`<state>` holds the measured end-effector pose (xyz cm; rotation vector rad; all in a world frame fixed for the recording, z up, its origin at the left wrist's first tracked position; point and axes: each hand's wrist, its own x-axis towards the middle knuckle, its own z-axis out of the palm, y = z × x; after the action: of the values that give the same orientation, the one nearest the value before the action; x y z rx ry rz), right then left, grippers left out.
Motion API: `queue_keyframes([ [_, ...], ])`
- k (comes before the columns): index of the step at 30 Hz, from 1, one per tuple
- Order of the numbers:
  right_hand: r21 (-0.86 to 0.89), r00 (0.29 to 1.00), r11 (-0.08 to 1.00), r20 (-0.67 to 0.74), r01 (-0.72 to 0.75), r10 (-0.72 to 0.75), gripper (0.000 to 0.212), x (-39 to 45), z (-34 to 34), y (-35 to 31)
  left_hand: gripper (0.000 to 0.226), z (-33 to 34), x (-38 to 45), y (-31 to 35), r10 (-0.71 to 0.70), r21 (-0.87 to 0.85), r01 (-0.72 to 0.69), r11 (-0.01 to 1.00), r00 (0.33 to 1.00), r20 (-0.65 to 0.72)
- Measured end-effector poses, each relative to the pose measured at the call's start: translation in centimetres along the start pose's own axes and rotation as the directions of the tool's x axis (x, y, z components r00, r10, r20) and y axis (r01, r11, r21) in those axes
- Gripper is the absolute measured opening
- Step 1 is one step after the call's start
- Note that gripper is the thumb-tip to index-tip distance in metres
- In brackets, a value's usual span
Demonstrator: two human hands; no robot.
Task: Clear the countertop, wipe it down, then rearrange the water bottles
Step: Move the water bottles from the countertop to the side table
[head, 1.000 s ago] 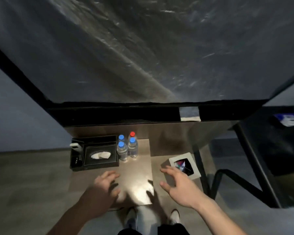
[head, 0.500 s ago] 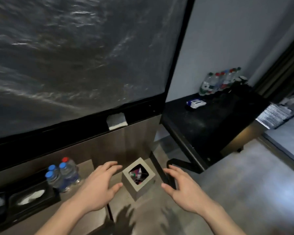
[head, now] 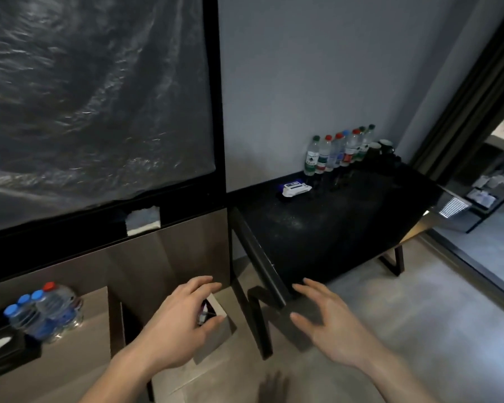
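A black countertop [head: 341, 228] stretches off to the right. Against the wall at its back stands a row of several water bottles [head: 336, 151] with green, red and blue caps. A white and blue wipes pack [head: 296, 189] lies near its left rear corner. My left hand [head: 175, 321] hovers open above a small square bin [head: 216, 327] on the floor. My right hand [head: 329, 321] is open too, fingers spread, just below the countertop's near corner. Neither hand holds anything.
A low wooden surface [head: 79, 350] at the left carries several blue- and red-capped bottles [head: 44, 309] and a black tissue tray [head: 0, 347]. Dark mugs [head: 381, 148] stand past the bottle row. A large dark screen [head: 93, 97] fills the wall. An open doorway [head: 495, 184] is at the right.
My view has swung right, from the low wooden surface toward the black countertop. Both hands stay open and have shifted right with it, the left now over the bin.
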<state>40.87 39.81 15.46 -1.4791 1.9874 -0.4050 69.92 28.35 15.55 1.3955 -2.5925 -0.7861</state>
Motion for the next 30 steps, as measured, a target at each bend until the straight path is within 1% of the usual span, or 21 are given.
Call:
queue_keyframes([
  [5, -0.010, 0.998, 0.999, 0.028, 0.048, -0.048, 0.068, 2.7, -4.0, 3.1, 0.066, 0.2, 2.8, 2.5, -0.059, 0.055, 0.059, 0.997, 0.998, 0.013],
  [9, -0.018, 0.998, 0.999, 0.027, 0.049, -0.048, 0.069, 5.4, -7.9, 6.0, 0.067, 1.1, 7.7, 4.1, -0.080, 0.079, 0.076, 0.994, 0.996, 0.041],
  [13, -0.057, 1.000, 0.998, 0.021, 0.017, -0.015, 0.068, 8.2, -12.5, 9.2, 0.067, 3.0, 15.5, 7.1, -0.035, 0.062, 0.030, 0.998, 0.997, 0.071],
  [17, -0.111, 0.999, 0.993, 0.025, -0.040, 0.043, 0.069, 11.4, -18.4, 13.0, 0.070, 4.9, 24.4, 11.9, 0.042, 0.011, -0.043, 0.999, 0.996, 0.084],
  [21, -0.146, 0.996, 0.986, -0.024, -0.086, 0.083, 0.068, 15.0, -23.8, 16.6, 0.070, 5.6, 32.3, 17.1, 0.102, -0.025, -0.100, 0.995, 0.990, 0.093],
  [24, -0.140, 0.994, 0.984, -0.015, -0.112, 0.111, 0.069, 17.0, -26.7, 19.7, 0.070, 5.6, 36.4, 20.8, 0.124, -0.022, -0.122, 0.992, 0.984, 0.128],
  [26, -0.115, 0.995, 0.988, 0.000, -0.101, 0.102, 0.070, 18.4, -28.4, 21.6, 0.069, 5.7, 38.6, 22.6, 0.142, -0.047, -0.137, 0.989, 0.981, 0.134],
  [30, -0.128, 0.994, 0.986, 0.024, -0.104, 0.108, 0.070, 22.2, -31.8, 25.0, 0.069, 6.3, 42.5, 24.8, 0.111, -0.018, -0.110, 0.994, 0.986, 0.124],
])
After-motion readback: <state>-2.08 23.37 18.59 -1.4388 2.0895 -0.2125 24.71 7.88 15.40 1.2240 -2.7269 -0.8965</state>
